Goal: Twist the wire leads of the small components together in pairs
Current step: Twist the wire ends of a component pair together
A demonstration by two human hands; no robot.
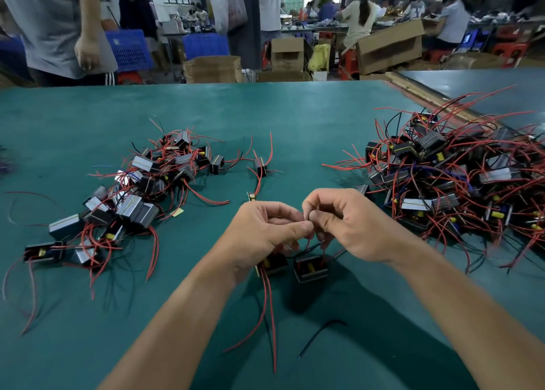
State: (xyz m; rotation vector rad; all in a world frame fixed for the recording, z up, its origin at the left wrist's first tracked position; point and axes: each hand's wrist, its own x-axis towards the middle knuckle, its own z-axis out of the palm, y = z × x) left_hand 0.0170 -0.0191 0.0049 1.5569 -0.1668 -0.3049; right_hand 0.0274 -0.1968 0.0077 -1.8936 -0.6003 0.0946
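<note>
My left hand (265, 230) and my right hand (345, 224) meet fingertip to fingertip above the green table (295, 118), both pinching thin wire leads (308, 221). Below the hands hang two small black components: one (275, 264) partly hidden under my left palm, the other (311, 268) in plain sight with a yellow core. Long red leads (269, 316) trail from the left one toward me. The pinch point itself is mostly covered by my fingers.
A heap of components with red leads (126, 195) lies at the left, a larger tangled heap (448, 180) at the right. A single component (261, 167) sits beyond my hands. A loose black wire (321, 330) lies near me. People and cardboard boxes stand behind the table.
</note>
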